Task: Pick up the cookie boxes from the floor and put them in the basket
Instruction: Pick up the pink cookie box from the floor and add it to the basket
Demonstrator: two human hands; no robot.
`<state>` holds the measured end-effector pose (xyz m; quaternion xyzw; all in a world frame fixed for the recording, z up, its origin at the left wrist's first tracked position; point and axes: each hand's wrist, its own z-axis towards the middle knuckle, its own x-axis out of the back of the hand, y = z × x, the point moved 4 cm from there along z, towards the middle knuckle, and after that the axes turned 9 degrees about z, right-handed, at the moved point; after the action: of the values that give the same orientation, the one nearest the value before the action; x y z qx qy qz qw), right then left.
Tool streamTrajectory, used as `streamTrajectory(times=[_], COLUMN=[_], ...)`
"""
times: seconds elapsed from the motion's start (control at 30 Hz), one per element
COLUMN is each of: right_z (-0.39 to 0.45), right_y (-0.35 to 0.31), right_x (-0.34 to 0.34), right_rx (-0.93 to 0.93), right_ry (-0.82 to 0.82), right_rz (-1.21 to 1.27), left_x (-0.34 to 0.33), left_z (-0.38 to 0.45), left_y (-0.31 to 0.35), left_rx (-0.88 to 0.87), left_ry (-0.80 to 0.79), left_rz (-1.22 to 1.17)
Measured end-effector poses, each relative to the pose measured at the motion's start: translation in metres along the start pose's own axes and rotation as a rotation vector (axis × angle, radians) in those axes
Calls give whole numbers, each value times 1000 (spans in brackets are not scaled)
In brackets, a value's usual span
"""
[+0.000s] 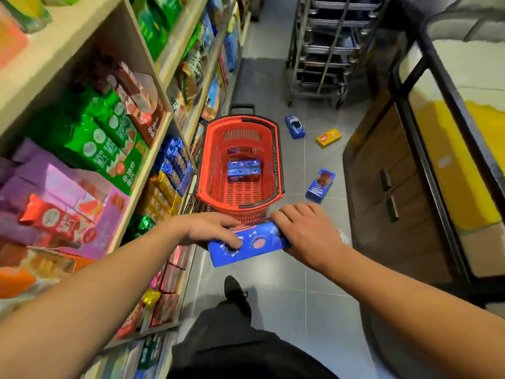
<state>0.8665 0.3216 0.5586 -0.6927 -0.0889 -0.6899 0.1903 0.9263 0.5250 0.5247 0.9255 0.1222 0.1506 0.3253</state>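
Both hands [216,231] [306,233] gripping blue cookie box [254,246] by its ends, near basket [207,160].

Both hands hold one blue cookie box [250,246] just short of the red basket [210,160]: left hand [211,231] on its left end, right hand [306,233] on its right. Two blue boxes [244,170] lie inside.

Both forearms are bare from the frame's edge to the wrist, with no sleeve, watch or band on either. The left hand [216,228] and the right hand [306,233] wear no gloves or rings. Below them, the legs are in dark, loose trousers [232,343], black or charcoal. One foot wears a black shoe [236,294], apparently laced, though blur leaves its detail unclear.
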Motion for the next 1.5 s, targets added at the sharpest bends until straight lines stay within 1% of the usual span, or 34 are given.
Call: streamTrajectory(times=[0.03, 0.07, 0.1, 0.2, 0.23, 0.27, 0.33, 0.4, 0.47, 0.57, 0.67, 0.83, 1.0, 1.1, 1.23, 1.4, 1.47, 1.5], right_z=[14, 31, 48, 88, 98, 107, 129, 148, 173, 206, 243, 306, 371, 401, 438, 463, 469, 475], right_y=[6, 13, 21, 43, 49, 55, 66, 73, 81, 94, 120, 172, 226, 252, 276, 296, 300, 303], right_x=[-1, -3, -4, -4, -3, -2, -2, -4, -8, -19, -36, -71, -107, -145, -200, -288, -324, -357], right_rx=[7, 0, -22, -120, -164, -206, -255, -264, -259, -225, -175, -101, -39, 15, 12, -55, -81, -100], right_ry=[-38, -101, -164, -276, -281, -280, -289, -310, -326, -345, -372, -385, -423, -493, -559, -616, -613, -623], right_rz=[3, 13, 30, 105, 141, 174, 224, 253, 275, 291, 308, 323, 359, 370, 388, 378, 374, 373], left_x=[11, 27, 44, 90, 99, 107, 122, 134, 151, 175, 204, 252, 299, 320, 338, 343, 342, 341], left_z=[5, 13, 18, 25, 24, 24, 32, 43, 58, 84, 115, 174, 237, 275, 329, 412, 441, 466], left_y=[-3, -6, -6, 11, 20, 29, 36, 34, 28, 20, 15, 6, 1, -11, -45, -104, -126, -148], left_rx=[1, -6, -11, -82, -147, -217, -312, -310, -270, -220, -167, -101, 5, 32, 108, 207, 227, 221], left_ry=[-9, 19, 84, 406, 499, 554, 620, 696, 766, 770, 748, 778, 770, 740, 730, 662, 694, 733], left_rz=[-12, -18, 20, 286, 345, 399, 545, 617, 605, 621, 535, 414, 402, 419, 347, 356, 354, 351])
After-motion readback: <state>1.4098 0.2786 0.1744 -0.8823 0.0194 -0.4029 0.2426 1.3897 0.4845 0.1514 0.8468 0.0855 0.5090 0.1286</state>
